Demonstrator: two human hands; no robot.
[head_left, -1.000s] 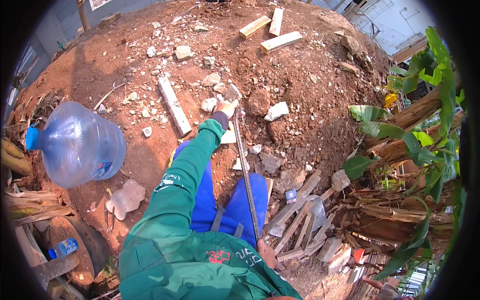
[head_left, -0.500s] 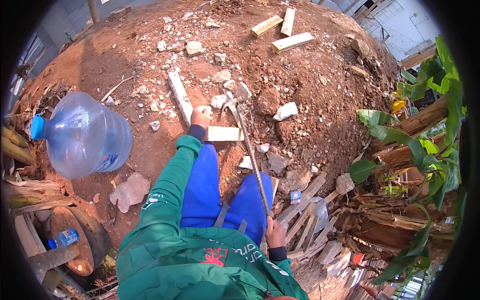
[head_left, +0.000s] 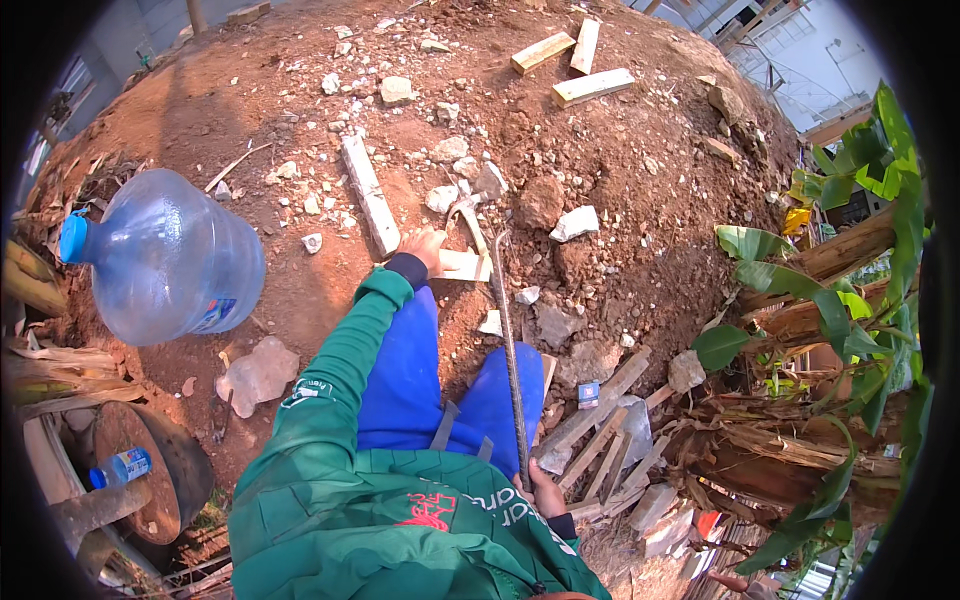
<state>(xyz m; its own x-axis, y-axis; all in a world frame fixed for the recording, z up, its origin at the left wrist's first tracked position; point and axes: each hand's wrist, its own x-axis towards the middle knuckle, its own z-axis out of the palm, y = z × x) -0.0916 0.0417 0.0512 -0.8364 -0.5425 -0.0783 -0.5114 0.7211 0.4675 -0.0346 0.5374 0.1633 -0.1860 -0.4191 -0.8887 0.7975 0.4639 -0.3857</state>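
My left hand [head_left: 422,250] closes over the left end of a short pale wood block [head_left: 468,266] on the soil in front of my knees. The fingers are partly hidden. My right hand [head_left: 541,492], beside my right thigh, is wrapped round the lower end of a long ribbed metal bar [head_left: 512,360]. The bar rises along my right leg, and its bent upper tip stands at the block's right end. A curved, pale piece [head_left: 477,224] lies just beyond the block; its kind is unclear. A longer wood offcut [head_left: 369,195] rests left of my left hand.
A big clear water jug [head_left: 180,258] lies at left, above a round wooden stump [head_left: 140,472] bearing a small bottle [head_left: 122,467]. Stones [head_left: 574,224] dot the slope, with several wood blocks [head_left: 592,87] at the top. Scrap wood [head_left: 600,440] and banana leaves [head_left: 760,262] line the right.
My left hand has moved right and down onto the block's left end. The bar's upper tip has shifted right and lower, away from the curved piece, and my right hand has slid lower.
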